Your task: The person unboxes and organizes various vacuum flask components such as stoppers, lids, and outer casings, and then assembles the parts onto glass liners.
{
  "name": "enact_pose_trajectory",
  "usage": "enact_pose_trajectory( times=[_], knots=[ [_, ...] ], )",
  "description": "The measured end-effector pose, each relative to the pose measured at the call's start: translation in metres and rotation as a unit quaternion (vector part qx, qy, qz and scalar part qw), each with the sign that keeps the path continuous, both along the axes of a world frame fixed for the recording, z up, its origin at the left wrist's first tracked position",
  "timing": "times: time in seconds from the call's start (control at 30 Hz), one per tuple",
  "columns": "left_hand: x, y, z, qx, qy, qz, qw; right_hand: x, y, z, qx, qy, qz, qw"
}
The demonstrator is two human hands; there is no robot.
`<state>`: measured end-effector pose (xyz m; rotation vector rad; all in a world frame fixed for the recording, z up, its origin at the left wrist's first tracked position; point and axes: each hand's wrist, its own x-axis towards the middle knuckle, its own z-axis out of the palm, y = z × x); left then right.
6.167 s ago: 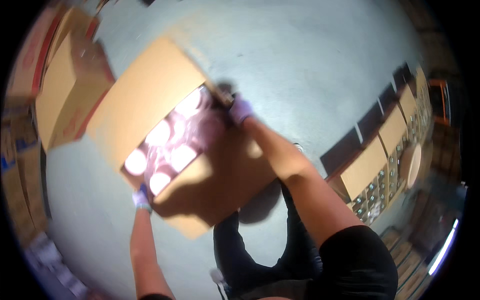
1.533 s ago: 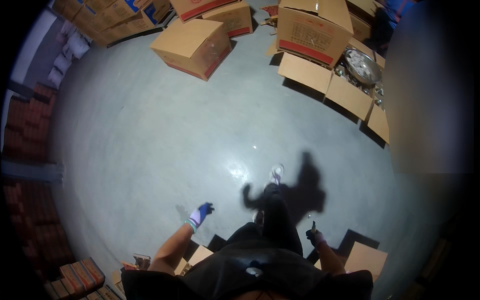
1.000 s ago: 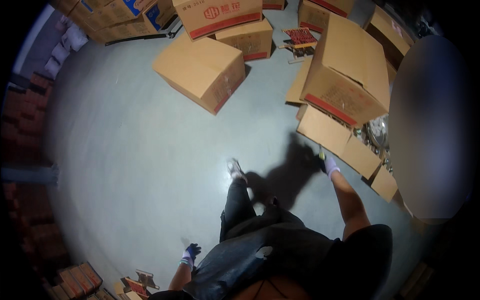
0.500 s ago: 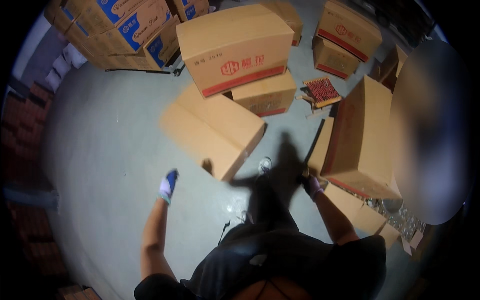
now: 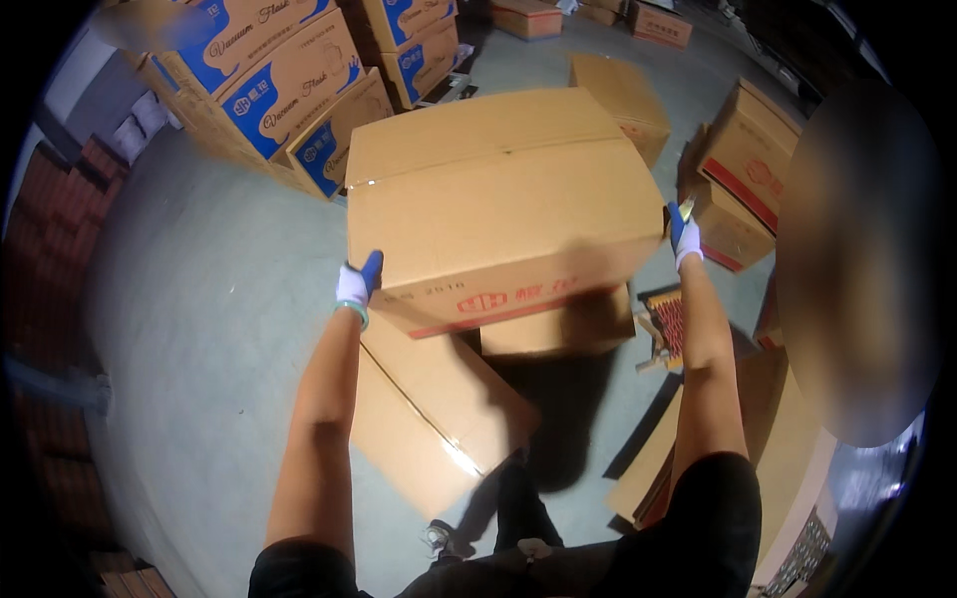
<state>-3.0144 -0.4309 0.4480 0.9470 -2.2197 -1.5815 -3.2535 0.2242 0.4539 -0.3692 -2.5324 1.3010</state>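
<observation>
Left hand (image 5: 357, 283) on near-left corner of the big taped carton (image 5: 503, 194), grip can't tell, right hand (image 5: 685, 235) at its right side, second taped carton (image 5: 424, 399) nearer than it, third carton (image 5: 528, 334) partly under it, red-topped wooden stool (image 5: 669, 324) to its near right, small yellow tool (image 5: 688, 207) clamped in right hand.

Blue-and-brown cartons (image 5: 284, 105) stand stacked far left; reddish-brown stacks (image 5: 58, 224) line the left side; red-banded cartons (image 5: 743, 164) sit far right.

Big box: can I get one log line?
left hand: on box, near-left corner; right hand: holding tool, by right edge; box: top shut
</observation>
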Motion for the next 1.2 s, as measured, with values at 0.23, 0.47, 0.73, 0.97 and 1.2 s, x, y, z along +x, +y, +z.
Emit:
enact_pose_trajectory(
  times=[0.23,0.47,0.73,0.97,1.2],
  knots=[
    [-0.010,0.025,0.002,0.040,0.061,-0.023,0.997,0.019,0.024,-0.005,-0.050,-0.038,-0.027,0.998],
    [0.110,-0.066,0.067,0.199,0.069,-0.154,0.965,0.311,-0.015,0.019,-0.359,-0.056,-0.029,0.931],
    [0.383,-0.140,0.117,0.406,0.086,-0.234,0.879,0.712,-0.068,0.089,-0.558,-0.032,-0.074,0.826],
    [0.477,-0.138,0.211,0.443,0.034,-0.239,0.863,0.886,-0.086,0.139,-0.638,-0.010,-0.042,0.769],
    [0.543,-0.167,0.323,-0.115,-0.042,-0.540,0.833,0.890,-0.055,0.260,-0.416,-0.060,0.165,0.892]
  ],
)
